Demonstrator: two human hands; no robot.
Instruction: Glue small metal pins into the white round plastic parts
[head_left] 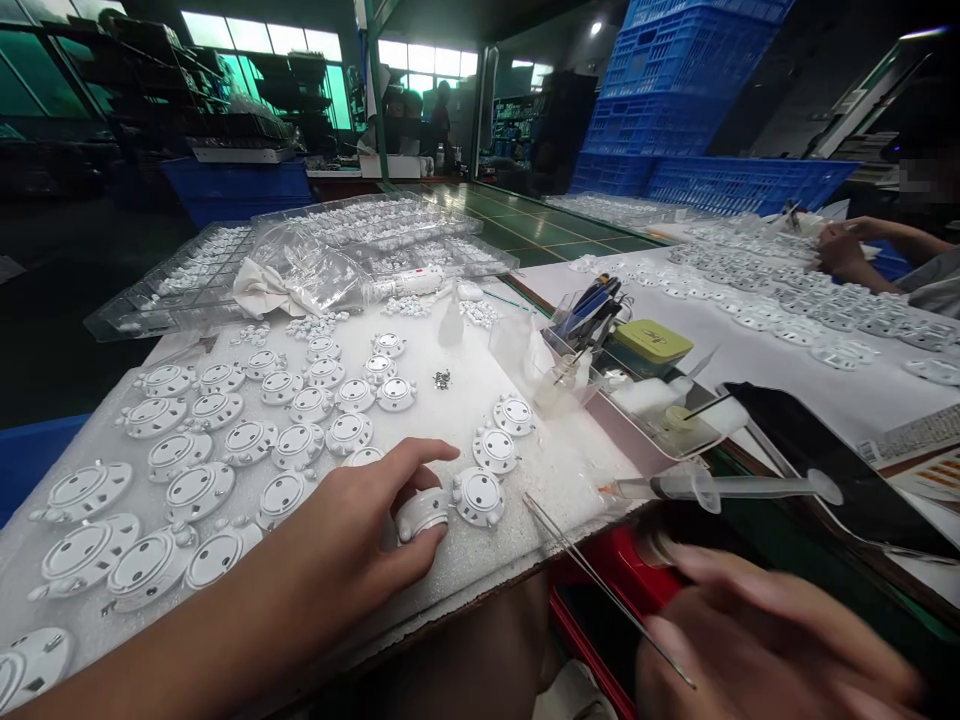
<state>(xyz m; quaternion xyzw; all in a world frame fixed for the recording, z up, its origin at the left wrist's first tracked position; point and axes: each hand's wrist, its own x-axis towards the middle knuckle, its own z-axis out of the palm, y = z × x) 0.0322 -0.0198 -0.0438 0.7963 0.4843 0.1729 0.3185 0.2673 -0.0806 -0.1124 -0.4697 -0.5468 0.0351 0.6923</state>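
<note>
My left hand (360,515) is closed around a small white round plastic part (425,514), held tilted between thumb and fingers just above the foam-covered table. Close to its fingertips, a white disc-shaped part (479,496) lies flat, with more discs in a short column behind it. My right hand (757,630) is at the lower right, off the table edge and smeared by motion, so its grip is unclear. A pair of metal tweezers (592,570) crosses the table's front edge and passes in front of the right thumb; whether the hand holds it, I cannot tell.
Rows of white discs (289,445) cover the left of the table. A little pile of metal bits (442,379) lies mid-table. A syringe (735,487) and a tool tray (637,430) stand right. Behind are clear part trays (202,265). A co-worker's hand (844,250) is far right.
</note>
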